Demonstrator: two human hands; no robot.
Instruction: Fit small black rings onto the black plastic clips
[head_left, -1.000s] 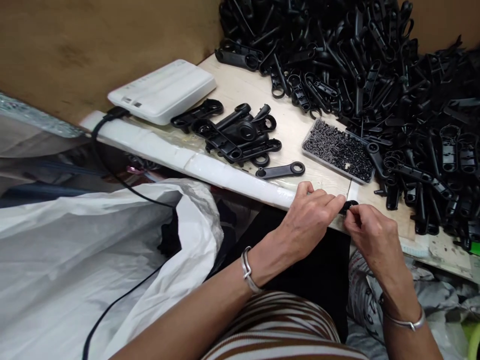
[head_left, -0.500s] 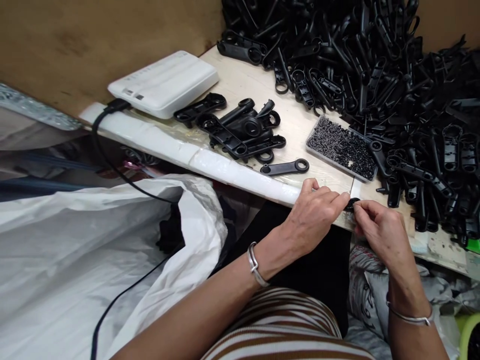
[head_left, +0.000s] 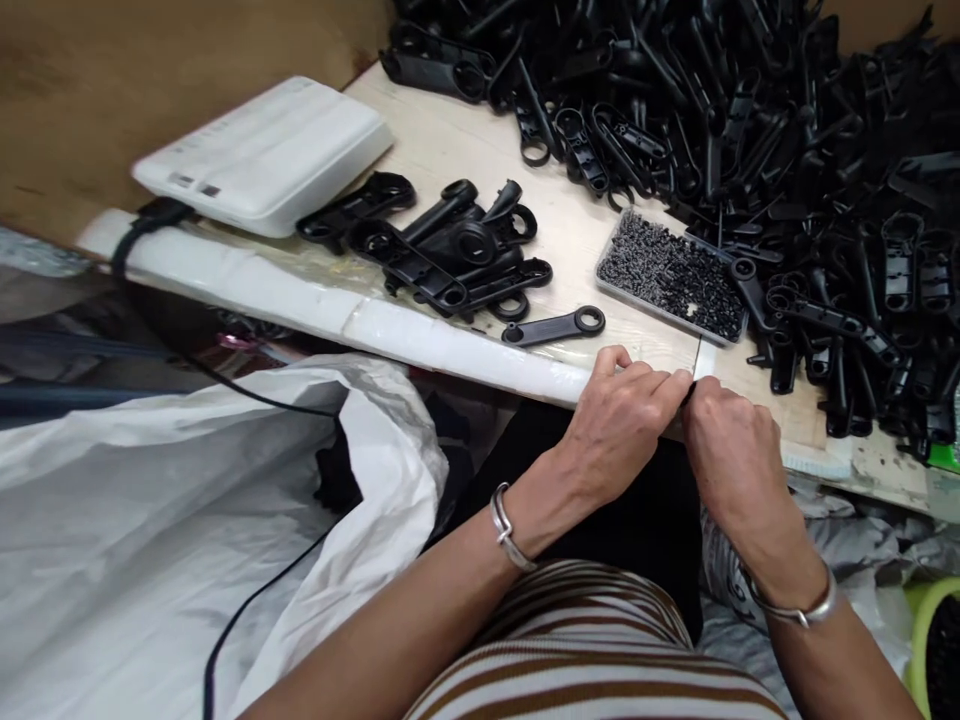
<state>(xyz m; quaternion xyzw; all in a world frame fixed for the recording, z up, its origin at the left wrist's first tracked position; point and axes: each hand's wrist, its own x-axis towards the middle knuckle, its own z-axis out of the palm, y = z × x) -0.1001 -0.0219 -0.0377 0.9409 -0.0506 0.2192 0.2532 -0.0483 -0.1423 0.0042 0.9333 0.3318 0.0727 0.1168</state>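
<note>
At the table's front edge, my left hand is closed on a black plastic part, of which only a sliver shows between the hands. My right hand is curled against the other end of that part, its fingertips turned under and mostly hidden. Behind them sits a clear tray of small black pieces. One black arm-shaped piece lies alone left of the tray, beside a small pile of similar pieces.
A large heap of black plastic pieces covers the back and right. A white box with a black cable stands at the left. Below the white padded edge hangs a white sack. A green container is at lower right.
My right hand has turned over and curled, moving slightly left and up against my left hand. The black part between them is now more covered. The camera view has shifted a little.
</note>
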